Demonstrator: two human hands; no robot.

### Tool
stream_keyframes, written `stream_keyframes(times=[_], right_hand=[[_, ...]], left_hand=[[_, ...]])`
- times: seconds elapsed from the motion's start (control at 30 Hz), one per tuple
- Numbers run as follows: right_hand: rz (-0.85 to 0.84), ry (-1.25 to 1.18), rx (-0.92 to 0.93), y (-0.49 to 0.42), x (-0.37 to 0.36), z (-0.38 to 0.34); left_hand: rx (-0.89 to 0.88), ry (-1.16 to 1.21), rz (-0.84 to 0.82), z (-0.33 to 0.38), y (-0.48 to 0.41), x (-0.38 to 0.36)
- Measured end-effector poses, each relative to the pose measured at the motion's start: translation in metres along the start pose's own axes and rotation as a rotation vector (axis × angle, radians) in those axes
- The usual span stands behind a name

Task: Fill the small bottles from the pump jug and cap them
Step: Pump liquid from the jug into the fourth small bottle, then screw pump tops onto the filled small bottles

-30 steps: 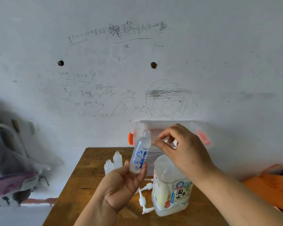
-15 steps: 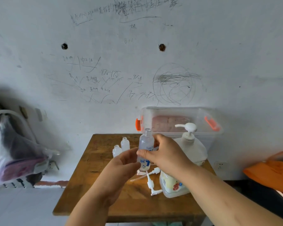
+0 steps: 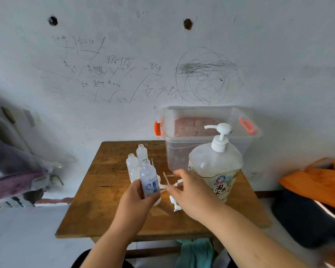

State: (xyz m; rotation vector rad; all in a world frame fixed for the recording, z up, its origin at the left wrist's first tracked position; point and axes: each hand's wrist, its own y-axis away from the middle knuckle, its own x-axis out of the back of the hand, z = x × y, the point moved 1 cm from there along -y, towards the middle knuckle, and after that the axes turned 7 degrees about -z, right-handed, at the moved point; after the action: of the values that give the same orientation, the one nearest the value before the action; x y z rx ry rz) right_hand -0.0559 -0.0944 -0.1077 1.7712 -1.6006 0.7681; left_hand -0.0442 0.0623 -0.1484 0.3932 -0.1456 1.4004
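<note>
- My left hand [image 3: 137,198] grips a small bottle [image 3: 149,180] with blue print. It is upright, my fingers are wrapped round its lower half, and it sits just left of the pump jug [image 3: 217,165] and nearer to me.
- Its neck is open with no cap on. The frosted wall hides the level, so I cannot tell whether it is filled.
- My right hand [image 3: 190,192] reaches in between that bottle and the jug, fingers curled over the loose pump caps [image 3: 174,203]. These lie with their thin dip tubes on the desk [image 3: 104,190] at the jug's left foot.
- My thumb and forefinger are at one tube, but I cannot tell whether they have closed on it.
- Two other small bottles [image 3: 141,152] stand further left of the jug, beyond the held one, both uncapped.
- The jug stands upright, nobody on its pump head, with a clear storage box [image 3: 182,151] just behind it.
- I judge the task to be in its early part, since no bottle shows a cap.
- The step in hand looks like capping this one. The other two are left to deal with.
</note>
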Motion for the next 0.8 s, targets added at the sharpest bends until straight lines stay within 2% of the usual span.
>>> stream_keyframes(times=[0.3,0.8], right_hand=[[0.096,0.163,0.068,-0.001,-0.001,0.032],[0.105,0.415,0.162,-0.014,0.006,0.074]], left_hand=[[0.077,-0.016,0.034,-0.023,-0.008,0.000],[0.179,-0.082,0.062,-0.053,-0.019,0.000]])
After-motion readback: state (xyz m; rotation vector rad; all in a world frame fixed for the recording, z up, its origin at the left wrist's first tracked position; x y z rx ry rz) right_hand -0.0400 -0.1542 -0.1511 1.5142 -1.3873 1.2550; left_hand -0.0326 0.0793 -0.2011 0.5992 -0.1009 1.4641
